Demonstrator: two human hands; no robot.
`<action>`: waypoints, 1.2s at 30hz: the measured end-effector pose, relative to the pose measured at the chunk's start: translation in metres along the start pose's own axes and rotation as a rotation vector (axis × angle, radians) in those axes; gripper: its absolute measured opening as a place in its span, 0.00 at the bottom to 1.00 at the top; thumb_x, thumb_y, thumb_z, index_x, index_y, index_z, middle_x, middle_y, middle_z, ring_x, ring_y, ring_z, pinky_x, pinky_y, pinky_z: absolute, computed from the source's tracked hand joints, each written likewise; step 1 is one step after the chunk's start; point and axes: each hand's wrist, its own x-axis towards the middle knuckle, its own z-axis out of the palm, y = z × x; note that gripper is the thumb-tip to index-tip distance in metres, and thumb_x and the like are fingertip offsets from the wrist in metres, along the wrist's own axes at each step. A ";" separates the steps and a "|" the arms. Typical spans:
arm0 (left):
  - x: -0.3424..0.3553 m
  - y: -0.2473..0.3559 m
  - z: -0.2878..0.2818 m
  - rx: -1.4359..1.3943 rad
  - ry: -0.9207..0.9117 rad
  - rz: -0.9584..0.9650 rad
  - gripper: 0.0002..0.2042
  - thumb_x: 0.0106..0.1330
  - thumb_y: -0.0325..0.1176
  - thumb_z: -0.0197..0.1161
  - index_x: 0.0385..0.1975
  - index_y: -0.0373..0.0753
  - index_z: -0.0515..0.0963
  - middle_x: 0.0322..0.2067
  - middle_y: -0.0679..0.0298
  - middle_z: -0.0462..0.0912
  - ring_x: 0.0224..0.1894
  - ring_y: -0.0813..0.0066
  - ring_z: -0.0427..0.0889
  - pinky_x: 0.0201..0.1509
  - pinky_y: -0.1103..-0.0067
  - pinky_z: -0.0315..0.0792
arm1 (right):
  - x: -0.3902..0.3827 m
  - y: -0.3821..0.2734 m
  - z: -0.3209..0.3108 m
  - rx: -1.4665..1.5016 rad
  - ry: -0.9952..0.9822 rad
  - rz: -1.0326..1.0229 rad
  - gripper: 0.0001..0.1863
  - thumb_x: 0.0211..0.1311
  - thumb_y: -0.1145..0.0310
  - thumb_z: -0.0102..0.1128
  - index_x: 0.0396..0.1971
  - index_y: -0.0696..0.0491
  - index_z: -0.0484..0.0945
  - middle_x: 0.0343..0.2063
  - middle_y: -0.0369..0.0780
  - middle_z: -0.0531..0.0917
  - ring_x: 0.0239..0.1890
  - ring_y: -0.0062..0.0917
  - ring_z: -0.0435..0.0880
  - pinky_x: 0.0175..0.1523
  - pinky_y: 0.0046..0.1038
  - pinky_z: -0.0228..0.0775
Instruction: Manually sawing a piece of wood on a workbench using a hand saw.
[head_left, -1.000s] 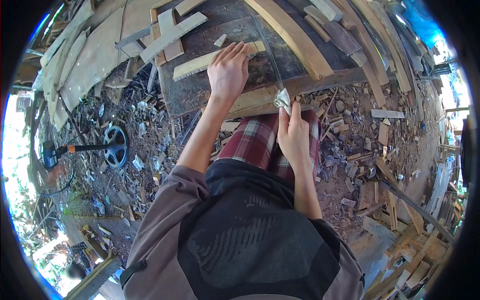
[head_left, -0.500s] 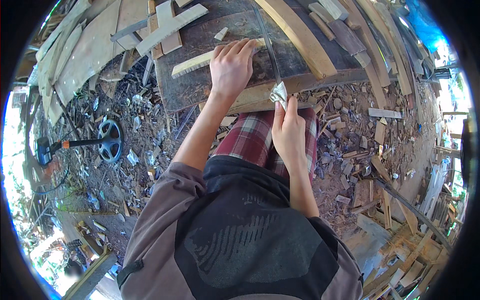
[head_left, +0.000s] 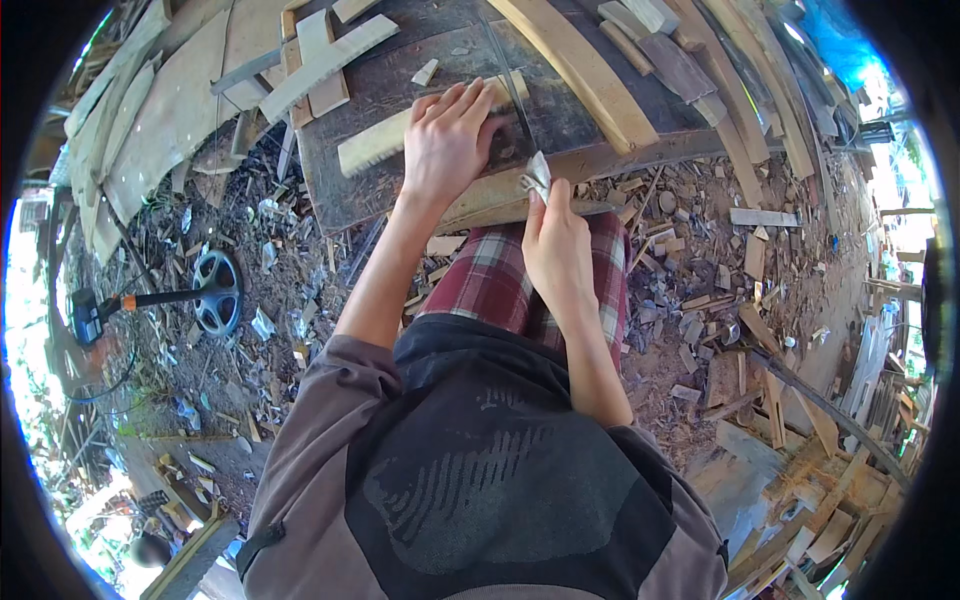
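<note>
Directly under left fingers (head_left: 450,100): wooden strip (head_left: 376,144).

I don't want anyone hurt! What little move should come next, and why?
Maybe slide the left hand a little left along the pale wood strip. It looks close to the long thin blade, whose wrapped end the right hand grips, and there is bare wood on its left to hold.

The left hand (head_left: 444,150) lies over a pale wooden strip (head_left: 373,147) on a dark bench (head_left: 350,198); the right hand (head_left: 558,250) grips what may be a saw (head_left: 517,100).
</note>
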 end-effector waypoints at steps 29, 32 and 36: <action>0.003 -0.011 0.005 -0.106 -0.251 -0.062 0.22 0.63 0.34 0.65 0.56 0.32 0.74 0.60 0.53 0.74 0.69 0.55 0.62 0.71 0.64 0.61 | -0.006 0.003 -0.025 -0.100 -0.196 0.089 0.11 0.72 0.66 0.43 0.41 0.59 0.63 0.26 0.59 0.81 0.32 0.57 0.81 0.35 0.53 0.75; 0.004 -0.006 0.007 -0.080 -0.213 -0.052 0.21 0.61 0.32 0.65 0.54 0.32 0.76 0.57 0.54 0.77 0.67 0.56 0.66 0.67 0.66 0.65 | 0.016 -0.006 -0.022 -0.075 -0.191 0.120 0.10 0.72 0.68 0.44 0.39 0.61 0.64 0.27 0.60 0.80 0.35 0.57 0.80 0.37 0.54 0.71; 0.006 0.001 0.002 0.027 -0.199 -0.050 0.21 0.60 0.30 0.64 0.53 0.31 0.76 0.53 0.53 0.79 0.58 0.58 0.74 0.60 0.67 0.71 | 0.014 -0.005 -0.022 -0.041 -0.178 0.092 0.11 0.73 0.67 0.44 0.37 0.61 0.64 0.26 0.60 0.80 0.34 0.58 0.80 0.36 0.54 0.71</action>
